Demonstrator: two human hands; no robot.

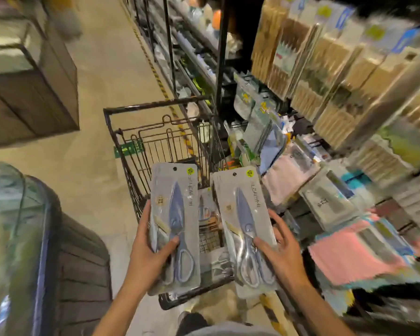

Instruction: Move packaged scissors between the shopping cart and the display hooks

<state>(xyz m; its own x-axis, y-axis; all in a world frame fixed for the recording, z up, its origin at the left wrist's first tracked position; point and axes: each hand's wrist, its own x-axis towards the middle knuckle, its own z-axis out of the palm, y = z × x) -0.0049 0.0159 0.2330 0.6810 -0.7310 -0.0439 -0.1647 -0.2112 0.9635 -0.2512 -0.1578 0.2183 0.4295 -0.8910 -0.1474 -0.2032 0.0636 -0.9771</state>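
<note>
Over the black wire shopping cart (131,132) I hold two grey packs of blue-handled scissors. My left hand (147,248) grips the left pack (175,214) by its lower half, thumb across the front. My right hand (280,253) grips the right pack (243,214) the same way, thumb on the handles. Both packs stand upright with their hang holes at the top. More packaged goods (207,214) lie in the cart between and below them. The display hooks are not plainly visible; the racks on the right are blurred.
Shelving (337,93) with hanging packs and folded pink cloths (354,253) runs along the right, close to the cart. A dark cabinet (34,93) and a glass-topped counter (15,238) stand on the left. The aisle floor (102,69) runs ahead with a yellow-black stripe.
</note>
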